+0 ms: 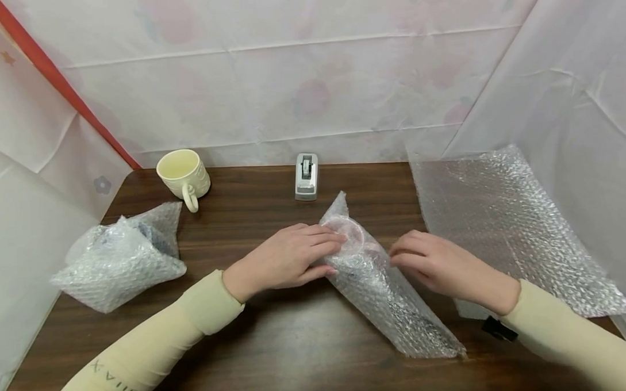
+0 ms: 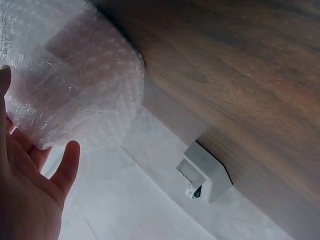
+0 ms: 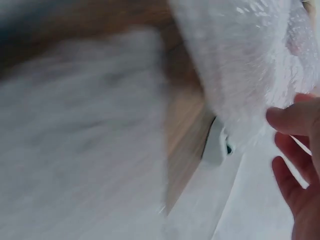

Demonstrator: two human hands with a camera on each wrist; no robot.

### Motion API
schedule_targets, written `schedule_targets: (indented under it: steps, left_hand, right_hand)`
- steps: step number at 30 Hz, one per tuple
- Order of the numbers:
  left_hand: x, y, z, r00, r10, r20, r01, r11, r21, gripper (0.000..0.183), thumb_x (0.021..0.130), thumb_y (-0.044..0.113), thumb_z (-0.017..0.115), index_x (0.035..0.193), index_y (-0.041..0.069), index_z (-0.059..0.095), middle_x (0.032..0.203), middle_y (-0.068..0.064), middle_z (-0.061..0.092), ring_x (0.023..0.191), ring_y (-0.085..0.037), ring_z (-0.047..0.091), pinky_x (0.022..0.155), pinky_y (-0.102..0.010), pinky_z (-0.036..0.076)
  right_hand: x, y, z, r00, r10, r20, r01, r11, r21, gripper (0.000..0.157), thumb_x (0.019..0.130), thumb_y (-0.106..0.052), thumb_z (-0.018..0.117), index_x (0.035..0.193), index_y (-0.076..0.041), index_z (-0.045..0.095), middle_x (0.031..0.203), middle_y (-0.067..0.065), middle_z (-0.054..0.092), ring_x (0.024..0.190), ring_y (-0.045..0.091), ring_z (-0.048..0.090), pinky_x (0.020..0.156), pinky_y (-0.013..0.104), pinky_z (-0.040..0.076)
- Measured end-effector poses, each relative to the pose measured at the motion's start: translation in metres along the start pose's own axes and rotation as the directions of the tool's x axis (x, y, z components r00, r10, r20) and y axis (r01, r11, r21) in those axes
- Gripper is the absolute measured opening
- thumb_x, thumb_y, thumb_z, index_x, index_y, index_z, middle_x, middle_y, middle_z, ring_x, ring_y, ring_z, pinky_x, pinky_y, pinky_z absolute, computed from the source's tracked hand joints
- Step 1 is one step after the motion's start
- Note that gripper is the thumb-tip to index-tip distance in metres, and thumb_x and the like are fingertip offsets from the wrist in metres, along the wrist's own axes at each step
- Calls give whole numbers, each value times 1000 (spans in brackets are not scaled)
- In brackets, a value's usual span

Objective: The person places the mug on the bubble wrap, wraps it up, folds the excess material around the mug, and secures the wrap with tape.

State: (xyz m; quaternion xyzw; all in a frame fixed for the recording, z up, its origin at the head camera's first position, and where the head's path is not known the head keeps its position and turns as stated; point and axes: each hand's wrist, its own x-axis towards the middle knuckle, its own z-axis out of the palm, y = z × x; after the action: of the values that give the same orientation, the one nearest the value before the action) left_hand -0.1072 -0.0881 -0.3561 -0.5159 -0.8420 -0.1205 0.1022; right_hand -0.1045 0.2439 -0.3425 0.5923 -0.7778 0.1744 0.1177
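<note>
A bubble wrap bundle [image 1: 384, 296] lies slantwise at the middle of the table, wrapped around a pinkish thing with a round rim that looks like a cup. Most of that thing is blurred by the wrap. My left hand [image 1: 289, 257] rests on the bundle's upper left side with its fingers extended over the rim. At the right side of the bundle is my right hand [image 1: 445, 265], its fingers loosely bent. In the right wrist view, the right thumb [image 3: 282, 120] is right by the wrap and the other fingers are spread apart; whether it touches is unclear.
On the left sits another bubble-wrapped bundle [image 1: 121, 262], with a pale yellow mug [image 1: 184, 176] behind it. A grey tape dispenser [image 1: 306, 177] stands at the table's back edge. A flat bubble wrap sheet [image 1: 500, 223] covers the right side, reaching under the right forearm.
</note>
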Motion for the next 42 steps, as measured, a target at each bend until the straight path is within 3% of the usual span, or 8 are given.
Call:
schedule_targets:
  steps: [6, 13, 18, 20, 22, 25, 32, 42]
  left_hand:
    - [6, 0, 2, 1000, -8, 28, 8, 1000, -5, 46, 101, 46, 52, 134, 15, 59, 140, 3, 56, 132, -15, 47, 104, -39, 42]
    - [8, 0, 1, 1000, -12, 23, 12, 1000, -20, 54, 99, 54, 51, 135, 15, 58, 139, 2, 57, 130, -13, 48, 103, -37, 42]
    - [8, 3, -1, 999, -32, 26, 32, 999, -14, 62, 98, 60, 50, 139, 14, 56, 137, 1, 58, 128, -14, 50, 103, -38, 42]
    - [9, 4, -1, 999, -40, 27, 41, 999, -16, 63, 98, 60, 50, 139, 13, 56, 137, 1, 59, 127, -14, 51, 103, -38, 42]
    - [9, 5, -1, 998, -48, 27, 49, 999, -14, 63, 98, 60, 50, 139, 12, 56, 135, 0, 60, 125, -14, 51, 102, -39, 42]
    - [10, 8, 0, 998, -62, 16, 62, 998, -2, 63, 98, 60, 49, 138, 12, 57, 132, 0, 62, 123, -14, 53, 101, -38, 43]
    - [12, 12, 2, 994, -88, -63, 90, 996, 18, 50, 98, 56, 53, 124, 13, 63, 114, 2, 68, 113, -15, 59, 96, -38, 45]
    - [18, 20, 5, 981, -107, -164, 122, 989, 88, 29, 91, 45, 65, 97, 17, 63, 89, 8, 69, 97, -15, 62, 92, -38, 45]
  right_hand:
    - [-44, -13, -7, 985, 55, 161, -39, 994, -101, 33, 69, -2, 76, 98, -15, 66, 98, -6, 58, 87, 14, 53, 76, 31, 50]
    - [-63, -31, 7, 984, 37, 173, -17, 994, -112, 59, 48, -4, 83, 102, -15, 61, 100, -4, 52, 82, 14, 49, 66, 32, 46]
    - [-59, -41, 17, 988, 12, 152, 2, 996, -90, 49, 61, -3, 78, 107, -14, 64, 107, -1, 56, 85, 15, 51, 66, 31, 45]
    - [-58, -44, 21, 989, -1, 145, 12, 997, -72, 36, 78, -10, 72, 113, -14, 67, 113, 1, 58, 89, 15, 54, 70, 32, 47]
    - [-56, -47, 23, 991, -18, 132, 26, 998, -65, 25, 94, -17, 60, 117, -15, 69, 115, 2, 60, 91, 15, 56, 71, 31, 48]
    - [-53, -51, 25, 995, -42, 91, 47, 997, -60, 34, 108, -22, 38, 114, -16, 71, 113, 2, 61, 89, 14, 57, 70, 29, 48]
    - [-29, -52, 15, 990, -113, -86, 116, 993, 30, 29, 106, -15, 45, 105, -10, 73, 106, 1, 64, 87, 14, 60, 75, 27, 50]
    - [25, -33, 10, 913, -87, -398, 150, 980, 130, 24, 101, -7, 51, 90, -2, 71, 90, 6, 65, 76, 18, 59, 70, 26, 48]
